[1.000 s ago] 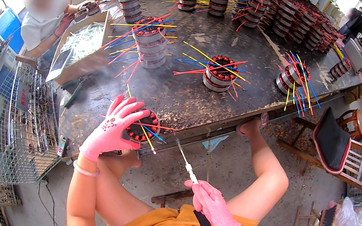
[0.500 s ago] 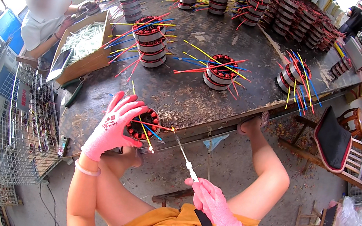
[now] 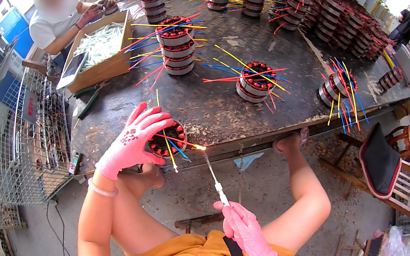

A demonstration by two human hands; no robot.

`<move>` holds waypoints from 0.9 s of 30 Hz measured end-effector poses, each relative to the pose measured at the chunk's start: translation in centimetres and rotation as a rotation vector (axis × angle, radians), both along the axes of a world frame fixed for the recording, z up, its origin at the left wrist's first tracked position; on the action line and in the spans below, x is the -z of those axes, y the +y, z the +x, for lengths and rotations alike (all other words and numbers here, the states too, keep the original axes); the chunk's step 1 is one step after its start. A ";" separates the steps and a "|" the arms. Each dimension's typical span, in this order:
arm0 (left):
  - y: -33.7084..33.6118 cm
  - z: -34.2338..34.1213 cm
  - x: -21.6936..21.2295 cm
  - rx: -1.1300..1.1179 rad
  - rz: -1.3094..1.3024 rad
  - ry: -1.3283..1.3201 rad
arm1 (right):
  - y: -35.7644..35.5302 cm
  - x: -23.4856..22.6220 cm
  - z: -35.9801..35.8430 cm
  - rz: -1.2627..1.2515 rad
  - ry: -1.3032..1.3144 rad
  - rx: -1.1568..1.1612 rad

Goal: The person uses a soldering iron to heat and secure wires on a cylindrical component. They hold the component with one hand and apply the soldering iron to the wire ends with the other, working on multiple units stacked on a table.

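left hand (image 3: 133, 140), pink glove, gripping stator coil (image 3: 165, 144) at near edge of metal table (image 3: 219, 108), fingers wrapped over its top. right hand (image 3: 247, 233) closed around thin torch tool (image 3: 215, 181), flame tip (image 3: 200, 148) touching coloured leads sticking out of coil. co-worker (image 3: 59, 11) sitting at far left by cardboard box (image 3: 101, 53).

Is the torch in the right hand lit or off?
Lit: the torch shows a bright flame at its tip, at the wires of the coil.

Thin metal-tipped tool (image 3: 215, 181) in pink-gloved right hand (image 3: 247, 233) now reaches wire ends at round copper-wound motor stator (image 3: 165, 142); orange flame (image 3: 200, 148) newly lit at tip.
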State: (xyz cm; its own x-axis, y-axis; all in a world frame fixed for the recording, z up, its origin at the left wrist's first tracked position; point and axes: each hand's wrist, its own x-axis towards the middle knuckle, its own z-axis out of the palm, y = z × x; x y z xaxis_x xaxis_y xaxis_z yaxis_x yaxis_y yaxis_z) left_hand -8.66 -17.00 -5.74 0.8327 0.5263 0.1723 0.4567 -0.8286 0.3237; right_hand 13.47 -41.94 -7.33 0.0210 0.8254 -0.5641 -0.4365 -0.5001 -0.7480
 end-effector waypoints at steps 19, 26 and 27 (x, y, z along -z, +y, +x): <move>-0.1 -0.2 -0.2 0.000 0.016 0.024 | -0.3 0.6 0.1 0.022 0.072 -0.002; 0.0 0.3 -0.3 0.007 0.011 0.017 | -0.3 0.4 0.3 0.040 0.017 -0.043; 0.0 0.3 -0.4 0.004 0.006 0.017 | -0.1 0.0 0.3 0.042 0.012 -0.046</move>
